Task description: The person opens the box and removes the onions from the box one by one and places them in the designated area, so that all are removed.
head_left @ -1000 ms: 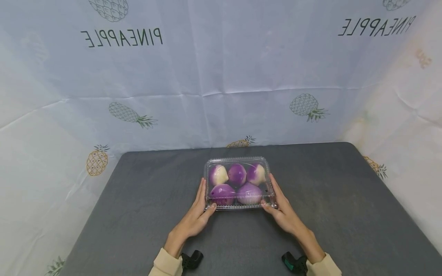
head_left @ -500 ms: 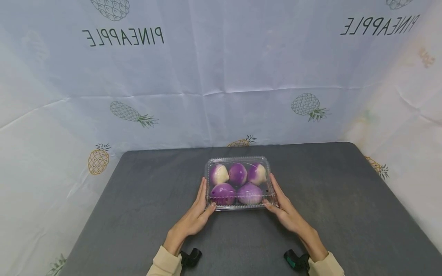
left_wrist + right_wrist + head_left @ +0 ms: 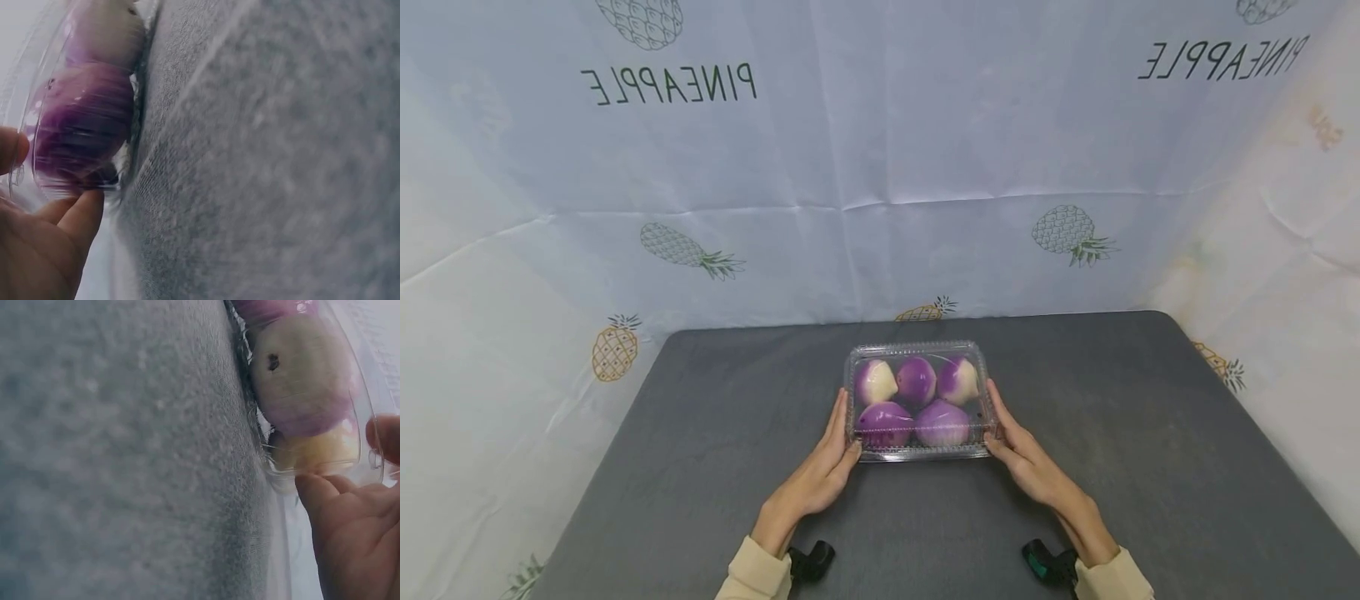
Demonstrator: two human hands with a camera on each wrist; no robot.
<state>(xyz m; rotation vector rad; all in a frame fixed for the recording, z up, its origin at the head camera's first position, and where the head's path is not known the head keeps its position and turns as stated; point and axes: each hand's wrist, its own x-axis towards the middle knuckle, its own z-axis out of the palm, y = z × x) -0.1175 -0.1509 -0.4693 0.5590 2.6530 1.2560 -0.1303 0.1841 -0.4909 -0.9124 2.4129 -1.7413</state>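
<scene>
A clear lidded plastic container [image 3: 925, 452] lies on the grey table [image 3: 745, 400], its lid down over several round purple and cream items [image 3: 943, 422]. The left hand [image 3: 816, 473] holds its left side, fingers along the wall and thumb at the near left corner. On the opposite side, the right hand [image 3: 1037, 471] holds it in the same way, thumb at the near right corner. In the left wrist view, the thumb [image 3: 11, 150] meets the lid edge and the fingertips touch lower down. The right wrist view has the right thumb [image 3: 386, 436] at the rim.
A white cloth [image 3: 925, 150] printed with pineapples and mirrored lettering hangs behind the table and at both sides. Black devices are strapped at the left wrist [image 3: 812, 562] and the right wrist [image 3: 1047, 563].
Both thumbs have shifted slightly outward along the container's front edge, towards its corners. The container itself stays in nearly the same place.
</scene>
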